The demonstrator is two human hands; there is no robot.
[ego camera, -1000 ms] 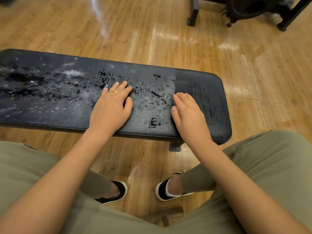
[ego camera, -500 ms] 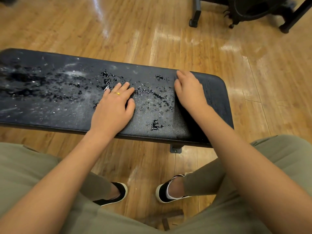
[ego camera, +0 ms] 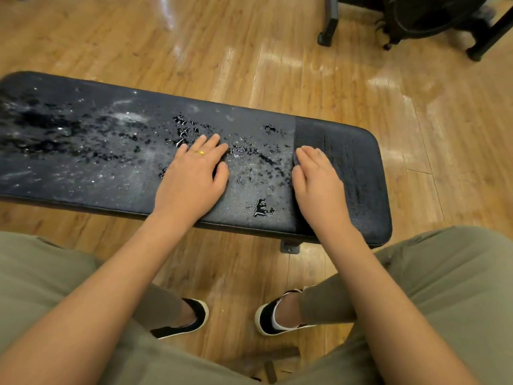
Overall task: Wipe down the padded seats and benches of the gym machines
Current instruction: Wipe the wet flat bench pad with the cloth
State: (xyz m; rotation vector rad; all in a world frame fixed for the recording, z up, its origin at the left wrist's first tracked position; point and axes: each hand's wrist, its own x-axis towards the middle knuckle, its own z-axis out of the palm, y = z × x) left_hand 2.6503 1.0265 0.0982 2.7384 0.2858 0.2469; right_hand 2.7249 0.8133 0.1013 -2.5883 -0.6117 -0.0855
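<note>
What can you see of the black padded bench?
The bench is a black pad with rounded corners and a grained, vinyl-like cover, level above the wood floor. Droplets and pale smears cover its left and middle; the right end looks wiped and streaked. A metal bracket shows under the front edge. The left hand rests flat mid-pad; the right hand presses flat at the wet-wiped boundary.

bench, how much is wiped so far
Done: the right end of the bench looks wiped, dark and streaked. In hand: the right hand presses flat at that strip's edge; the left hand rests flat. Left: drops and whitish film over the middle and left end.
</note>
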